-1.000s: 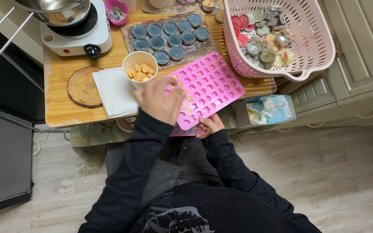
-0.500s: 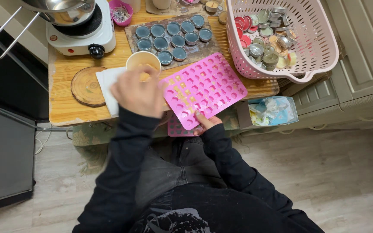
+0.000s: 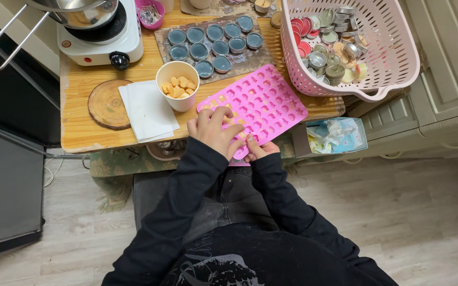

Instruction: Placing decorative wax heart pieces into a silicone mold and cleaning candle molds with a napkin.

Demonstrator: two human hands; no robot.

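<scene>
We see the left hand point(image 3: 214, 131) lying fingers spread on the near corner of the pink silicone mould point(image 3: 255, 103), which rests on the front edge of the wooden bench point(image 3: 83, 132) and juts past it. The right hand point(image 3: 258, 150) pinches the mould's near edge from below, thumb on top. Just left of the mould stands a paper cup point(image 3: 177, 85) of orange wax pieces beside a white napkin point(image 3: 147, 110).

One pink mould point(image 3: 263, 100), one paper cup point(image 3: 177, 85), one pink basket point(image 3: 393, 58). Nine blue-filled tins point(image 3: 213, 47) on one tray. One wooden coaster point(image 3: 109, 103), one hotplate point(image 3: 102, 45), two hands point(image 3: 213, 130).
</scene>
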